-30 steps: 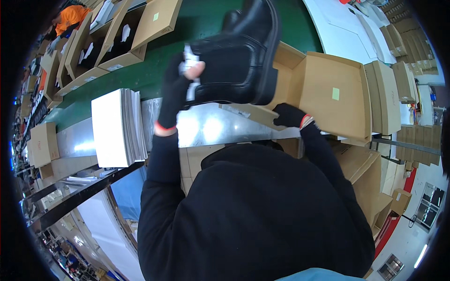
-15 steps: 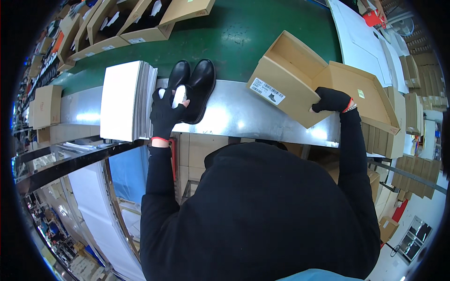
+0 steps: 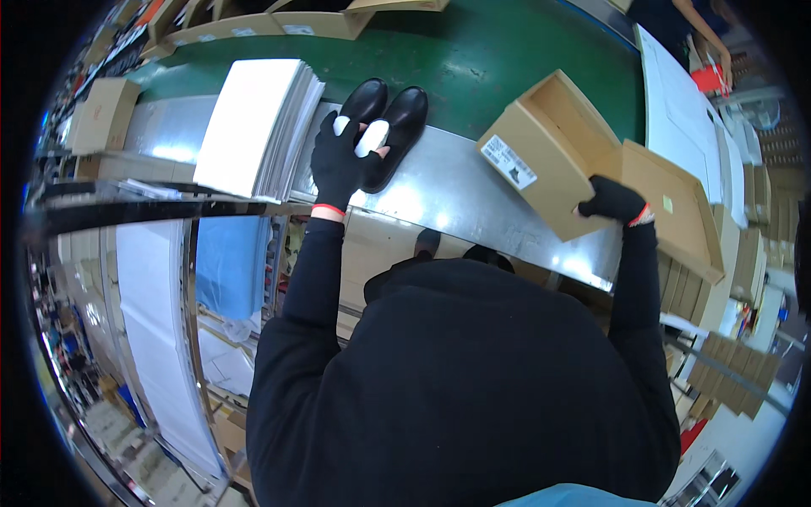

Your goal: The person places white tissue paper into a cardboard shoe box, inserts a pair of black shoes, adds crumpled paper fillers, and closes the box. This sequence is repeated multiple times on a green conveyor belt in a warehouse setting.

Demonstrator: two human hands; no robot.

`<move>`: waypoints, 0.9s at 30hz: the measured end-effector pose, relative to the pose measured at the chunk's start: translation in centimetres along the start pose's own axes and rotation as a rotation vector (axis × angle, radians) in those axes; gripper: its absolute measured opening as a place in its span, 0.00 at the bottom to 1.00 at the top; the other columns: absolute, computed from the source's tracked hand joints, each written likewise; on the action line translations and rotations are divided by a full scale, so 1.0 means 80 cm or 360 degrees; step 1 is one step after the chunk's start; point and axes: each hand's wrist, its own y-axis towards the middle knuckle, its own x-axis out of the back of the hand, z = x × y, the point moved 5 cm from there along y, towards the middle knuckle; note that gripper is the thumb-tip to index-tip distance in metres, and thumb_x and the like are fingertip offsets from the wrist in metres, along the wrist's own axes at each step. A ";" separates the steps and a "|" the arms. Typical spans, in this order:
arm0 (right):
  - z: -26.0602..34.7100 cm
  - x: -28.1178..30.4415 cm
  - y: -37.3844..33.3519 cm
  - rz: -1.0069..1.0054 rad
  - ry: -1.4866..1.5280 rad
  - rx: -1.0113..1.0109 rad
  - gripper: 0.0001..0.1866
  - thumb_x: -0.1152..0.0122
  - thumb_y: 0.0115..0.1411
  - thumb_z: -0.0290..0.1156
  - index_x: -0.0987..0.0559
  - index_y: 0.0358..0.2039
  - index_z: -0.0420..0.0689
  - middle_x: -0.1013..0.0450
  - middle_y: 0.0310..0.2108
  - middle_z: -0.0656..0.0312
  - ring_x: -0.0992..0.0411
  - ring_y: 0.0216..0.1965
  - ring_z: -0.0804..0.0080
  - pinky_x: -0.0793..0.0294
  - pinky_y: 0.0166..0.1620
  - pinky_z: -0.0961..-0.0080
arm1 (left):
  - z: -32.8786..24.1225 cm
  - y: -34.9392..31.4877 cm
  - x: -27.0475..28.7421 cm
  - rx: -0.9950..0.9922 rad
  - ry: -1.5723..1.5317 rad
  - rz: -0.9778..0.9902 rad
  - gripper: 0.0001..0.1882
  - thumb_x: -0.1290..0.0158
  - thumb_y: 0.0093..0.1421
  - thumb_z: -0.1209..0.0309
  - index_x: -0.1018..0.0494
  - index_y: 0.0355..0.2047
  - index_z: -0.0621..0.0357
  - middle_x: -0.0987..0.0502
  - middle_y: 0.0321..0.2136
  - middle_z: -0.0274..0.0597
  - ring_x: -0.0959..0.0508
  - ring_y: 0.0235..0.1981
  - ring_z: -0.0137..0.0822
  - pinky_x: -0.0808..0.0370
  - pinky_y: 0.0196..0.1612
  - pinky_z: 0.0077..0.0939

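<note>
The boots (image 3: 406, 121) look glossy, the box (image 3: 551, 191) matt cardboard, the ledge (image 3: 460, 188) metal.

"What's worn around the fingers (image 3: 383, 153)?"

"Black fingerless gloves (image 3: 615, 201), thumb tips poking out. Just behind the fingers, at each wrist, a thin red band (image 3: 328, 209)."

"Farther back from them?"

"Long plain black sleeves (image 3: 314, 270), a loose black top (image 3: 498, 380) and, farthest away, some light-blue cloth (image 3: 557, 497)."

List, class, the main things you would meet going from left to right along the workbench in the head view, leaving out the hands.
Brown cardboard box, rectangular stack of white sheets, pair of glossy black boots, open brown cardboard shoebox with a white label.
</note>
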 end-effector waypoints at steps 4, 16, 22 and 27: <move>0.000 -0.137 0.044 -0.0284 0.0407 0.0527 0.40 0.33 0.47 0.37 0.37 0.61 0.41 0.26 0.43 0.43 0.27 0.45 0.56 0.31 0.49 0.66 | -0.037 -0.025 0.034 -0.0023 -0.0314 -0.0656 0.20 0.33 0.43 0.60 0.22 0.36 0.51 0.33 0.52 0.55 0.30 0.52 0.54 0.31 0.51 0.43; 0.037 -0.274 0.014 -0.0013 0.0119 0.0736 0.27 0.45 0.53 0.29 0.31 0.56 0.43 0.31 0.52 0.47 0.32 0.52 0.49 0.33 0.55 0.61 | -0.130 -0.195 0.041 0.0106 -0.0696 -0.0506 0.04 0.41 0.53 0.75 0.25 0.28 0.59 0.26 0.30 0.43 0.25 0.33 0.42 0.29 0.36 0.31; 0.069 -0.264 0.023 0.0071 0.0247 0.0734 0.27 0.45 0.52 0.31 0.29 0.54 0.39 0.28 0.47 0.41 0.30 0.49 0.47 0.31 0.52 0.60 | -0.124 -0.232 0.066 0.0398 -0.0740 -0.0450 0.06 0.44 0.57 0.69 0.28 0.29 0.58 0.25 0.24 0.43 0.24 0.25 0.43 0.28 0.28 0.32; 0.086 -0.263 0.035 -0.0044 0.0201 0.0711 0.27 0.46 0.51 0.31 0.29 0.53 0.38 0.28 0.46 0.40 0.29 0.48 0.46 0.31 0.52 0.61 | -0.083 -0.284 0.096 0.0484 -0.0631 -0.0425 0.08 0.46 0.59 0.67 0.28 0.27 0.58 0.25 0.19 0.43 0.23 0.22 0.43 0.28 0.25 0.33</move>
